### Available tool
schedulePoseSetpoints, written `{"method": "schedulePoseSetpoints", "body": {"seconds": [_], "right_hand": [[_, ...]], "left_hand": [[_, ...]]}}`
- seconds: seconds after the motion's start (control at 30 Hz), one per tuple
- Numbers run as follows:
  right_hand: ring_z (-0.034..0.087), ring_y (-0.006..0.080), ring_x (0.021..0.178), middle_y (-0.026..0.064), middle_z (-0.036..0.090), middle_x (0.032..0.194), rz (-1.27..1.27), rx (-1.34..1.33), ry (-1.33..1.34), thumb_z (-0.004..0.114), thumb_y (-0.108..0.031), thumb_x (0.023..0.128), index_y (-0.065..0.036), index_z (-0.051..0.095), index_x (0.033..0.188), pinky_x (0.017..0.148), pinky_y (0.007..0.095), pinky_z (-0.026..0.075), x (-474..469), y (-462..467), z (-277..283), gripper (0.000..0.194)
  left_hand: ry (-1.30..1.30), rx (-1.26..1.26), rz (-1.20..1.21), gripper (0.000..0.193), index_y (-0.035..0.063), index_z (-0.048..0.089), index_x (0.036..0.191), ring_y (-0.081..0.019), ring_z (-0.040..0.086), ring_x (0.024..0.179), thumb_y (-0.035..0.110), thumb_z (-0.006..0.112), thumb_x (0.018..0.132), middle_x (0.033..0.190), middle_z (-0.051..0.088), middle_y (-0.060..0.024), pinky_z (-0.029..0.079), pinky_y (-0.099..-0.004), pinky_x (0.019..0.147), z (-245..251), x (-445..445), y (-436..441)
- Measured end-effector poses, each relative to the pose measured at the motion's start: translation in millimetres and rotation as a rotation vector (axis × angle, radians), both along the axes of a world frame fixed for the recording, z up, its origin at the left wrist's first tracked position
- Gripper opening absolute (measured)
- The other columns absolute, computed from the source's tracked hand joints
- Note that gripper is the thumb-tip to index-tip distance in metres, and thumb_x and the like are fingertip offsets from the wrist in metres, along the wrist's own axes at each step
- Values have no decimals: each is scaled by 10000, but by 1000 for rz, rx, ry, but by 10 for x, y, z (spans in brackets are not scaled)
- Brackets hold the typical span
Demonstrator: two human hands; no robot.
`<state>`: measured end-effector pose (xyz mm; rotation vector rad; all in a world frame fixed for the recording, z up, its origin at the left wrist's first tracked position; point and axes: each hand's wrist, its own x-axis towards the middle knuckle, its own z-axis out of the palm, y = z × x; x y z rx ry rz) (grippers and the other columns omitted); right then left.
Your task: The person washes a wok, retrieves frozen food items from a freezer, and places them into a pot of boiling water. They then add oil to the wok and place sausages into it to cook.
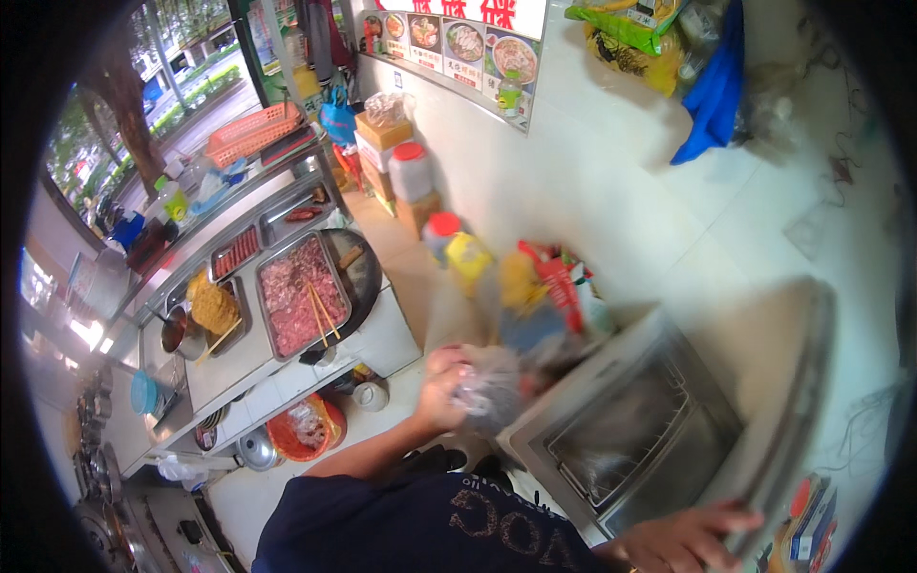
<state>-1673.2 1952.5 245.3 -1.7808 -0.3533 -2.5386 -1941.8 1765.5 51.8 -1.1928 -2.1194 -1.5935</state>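
Note:
My left hand (440, 390) grips a clear, crumpled plastic bag (491, 387), blurred, with contents I cannot make out. It is held beside the near left corner of a grey chest freezer (526, 430). The freezer stands uncovered, and a wire rack (637, 458) shows inside; the deeper contents are blurred. Its raised lid (806, 401) leans up on the right. At the lower right, my right hand (684, 537) holds the lid's edge, fingers spread over it.
On the left counter, a metal tray (304, 294) of raw minced meat carries chopsticks (322, 315). A sausage tray (235, 252) lies behind it. An orange bucket (306, 427) sits below the counter. Bags (559, 276) and lidded jars (412, 172) line the wall. A blue cloth (709, 93) hangs there.

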Motion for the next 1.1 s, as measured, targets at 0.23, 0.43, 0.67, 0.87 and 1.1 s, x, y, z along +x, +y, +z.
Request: {"method": "schedulePoseSetpoints", "body": {"seconds": [0.23,0.43,0.67,0.87,1.1], "right_hand": [[663,214,1158,31,662,1352,105,-352,-513,368,-507,1080,-225,462,1528,1025,411,463,-866,-416,-1922,538],[665,213,1184,100,705,1273,70,-901,-1248,514,-308,1023,-67,589,1398,1041,381,492,-985,-760,-2758,452],[639,327,1211,178,633,1366,-117,-823,-1676,494,-192,1001,-17,465,1477,961,463,561,-754,-1417,-3340,508],[515,418,1231,209,524,1384,-1829,1569,-1369,733,-256,810,-10,495,1392,1027,556,390,-931,-1542,-2456,675],[554,389,972,175,577,1058,-1971,1827,-1063,725,-130,782,-11,606,1138,837,500,426,-1109,-1521,-2317,395]], "left_hand": [[-38,-41,203,191,35,648,848,-416,584,1073,98,737,692,1001,631,-153,464,-524,1005,-104,-528,-886],[-11,-90,226,145,19,647,875,-364,563,1028,74,711,757,961,604,-149,460,-432,899,-56,-674,-1175],[100,-162,-50,63,79,682,865,-344,565,965,98,672,806,962,598,-104,473,-443,852,4,-838,-1201],[268,-204,-445,254,130,716,942,-312,579,1010,228,746,710,1014,622,-55,467,-478,930,-59,-643,-865],[42,-273,-692,308,130,695,1055,-277,612,1020,182,695,752,1051,649,-43,481,-405,934,-84,-168,-685]]}}
